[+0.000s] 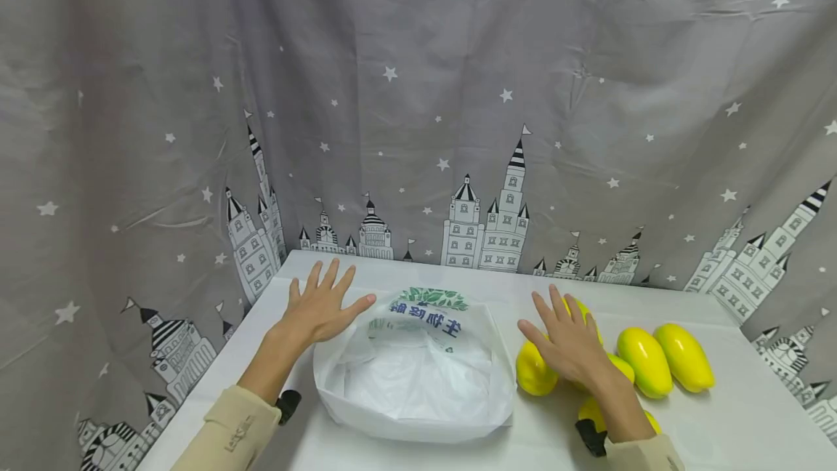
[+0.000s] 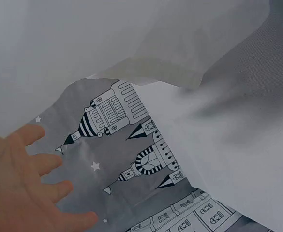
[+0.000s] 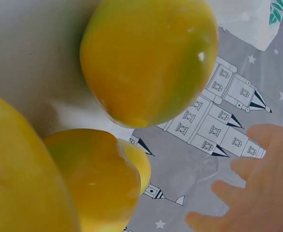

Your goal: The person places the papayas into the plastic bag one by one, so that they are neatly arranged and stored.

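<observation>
A white plastic bag [image 1: 418, 384] with green leaf print and blue lettering stands on the table, its mouth spread wide. My left hand [image 1: 325, 307], fingers splayed and holding nothing, hovers by the bag's left rim; the left wrist view shows the hand [image 2: 39, 183] below the bag's pale side [image 2: 107, 38]. Over a group of yellow-green mangoes [image 1: 644, 362] to the right of the bag, my right hand [image 1: 567, 336] spreads its fingers with nothing in them. It partly hides several of the fruits. The right wrist view has a mango [image 3: 148, 60] close up, beside the right hand [image 3: 262, 183].
The white table [image 1: 732, 427] meets a grey curtain [image 1: 418, 115] printed with castles and stars at its back and sides. Two mangoes lie side by side at the right, one the outermost mango [image 1: 684, 357]. Black straps [image 1: 288, 407] sit around both wrists.
</observation>
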`<action>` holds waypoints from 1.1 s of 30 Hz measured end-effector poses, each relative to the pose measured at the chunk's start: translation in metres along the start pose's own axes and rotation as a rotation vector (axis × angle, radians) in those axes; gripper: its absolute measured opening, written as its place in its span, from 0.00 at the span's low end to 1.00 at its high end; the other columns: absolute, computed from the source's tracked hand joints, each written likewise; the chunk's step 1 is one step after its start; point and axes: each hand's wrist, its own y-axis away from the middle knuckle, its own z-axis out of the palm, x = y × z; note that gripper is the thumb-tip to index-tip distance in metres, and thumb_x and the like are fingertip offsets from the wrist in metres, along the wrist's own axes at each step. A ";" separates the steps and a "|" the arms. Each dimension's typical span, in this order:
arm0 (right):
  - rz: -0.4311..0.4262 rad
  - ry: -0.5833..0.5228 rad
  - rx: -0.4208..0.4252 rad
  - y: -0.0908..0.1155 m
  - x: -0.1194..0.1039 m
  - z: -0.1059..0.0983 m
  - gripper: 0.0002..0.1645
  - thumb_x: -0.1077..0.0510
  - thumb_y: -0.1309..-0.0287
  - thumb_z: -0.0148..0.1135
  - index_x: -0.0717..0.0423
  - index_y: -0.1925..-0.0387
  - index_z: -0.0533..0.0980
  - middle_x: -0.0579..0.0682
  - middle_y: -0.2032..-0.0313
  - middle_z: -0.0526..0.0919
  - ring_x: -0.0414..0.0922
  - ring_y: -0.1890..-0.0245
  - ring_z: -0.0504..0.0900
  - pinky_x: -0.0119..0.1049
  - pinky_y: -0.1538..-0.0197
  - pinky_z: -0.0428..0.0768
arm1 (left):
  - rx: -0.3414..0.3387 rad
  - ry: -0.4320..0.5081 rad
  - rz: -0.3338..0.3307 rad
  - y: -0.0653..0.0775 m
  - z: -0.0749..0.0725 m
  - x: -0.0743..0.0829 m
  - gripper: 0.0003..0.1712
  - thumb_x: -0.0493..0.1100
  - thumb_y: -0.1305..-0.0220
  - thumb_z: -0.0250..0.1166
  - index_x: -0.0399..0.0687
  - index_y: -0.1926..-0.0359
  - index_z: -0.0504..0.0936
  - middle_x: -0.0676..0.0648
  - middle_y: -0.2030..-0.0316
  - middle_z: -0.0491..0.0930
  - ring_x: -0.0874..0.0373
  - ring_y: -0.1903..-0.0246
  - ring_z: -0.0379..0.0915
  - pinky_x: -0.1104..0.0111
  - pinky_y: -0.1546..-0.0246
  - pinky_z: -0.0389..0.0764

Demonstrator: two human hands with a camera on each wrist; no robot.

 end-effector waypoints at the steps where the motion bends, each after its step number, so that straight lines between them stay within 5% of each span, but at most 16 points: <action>1: -0.006 -0.003 -0.006 0.001 0.001 0.001 0.47 0.29 0.30 0.38 0.57 0.25 0.55 0.66 0.25 0.45 0.69 0.28 0.41 0.73 0.35 0.40 | 0.009 0.000 0.006 0.001 0.001 0.000 0.52 0.76 0.33 0.40 0.44 0.23 0.52 0.33 0.24 0.39 0.32 0.27 0.27 0.31 0.38 0.29; 13: -0.051 -0.063 -0.006 0.014 0.007 0.013 0.45 0.32 0.28 0.37 0.58 0.24 0.54 0.63 0.25 0.45 0.66 0.27 0.45 0.68 0.32 0.44 | 0.172 0.032 0.096 0.011 0.004 -0.004 0.47 0.70 0.31 0.48 0.43 0.25 0.57 0.33 0.26 0.49 0.30 0.28 0.37 0.32 0.36 0.42; 21: -0.089 -0.142 0.024 0.030 0.008 0.016 0.42 0.35 0.28 0.45 0.54 0.24 0.55 0.60 0.24 0.49 0.63 0.27 0.47 0.65 0.31 0.45 | 0.234 0.102 0.045 0.024 0.007 -0.011 0.46 0.69 0.30 0.48 0.40 0.25 0.58 0.31 0.28 0.53 0.29 0.30 0.44 0.30 0.40 0.53; 24: -0.087 -0.198 0.022 0.036 0.007 0.016 0.41 0.36 0.27 0.43 0.55 0.24 0.55 0.60 0.25 0.49 0.62 0.26 0.46 0.65 0.31 0.46 | 0.183 0.159 -0.006 0.030 0.007 -0.013 0.48 0.70 0.30 0.46 0.39 0.25 0.57 0.28 0.28 0.52 0.27 0.31 0.45 0.29 0.42 0.54; 30: -0.031 -0.407 0.028 0.040 -0.001 0.018 0.38 0.39 0.24 0.38 0.56 0.24 0.52 0.60 0.24 0.47 0.61 0.26 0.43 0.65 0.30 0.42 | -0.031 0.312 -0.101 0.040 0.007 -0.016 0.53 0.73 0.31 0.44 0.33 0.25 0.53 0.24 0.29 0.48 0.23 0.32 0.42 0.29 0.40 0.51; 33: -0.009 -0.436 0.037 0.037 -0.005 0.022 0.38 0.40 0.24 0.37 0.57 0.24 0.52 0.61 0.24 0.47 0.62 0.26 0.44 0.64 0.30 0.41 | -0.056 0.355 -0.097 0.042 0.014 -0.014 0.52 0.72 0.31 0.47 0.31 0.27 0.55 0.24 0.30 0.52 0.25 0.32 0.46 0.32 0.39 0.53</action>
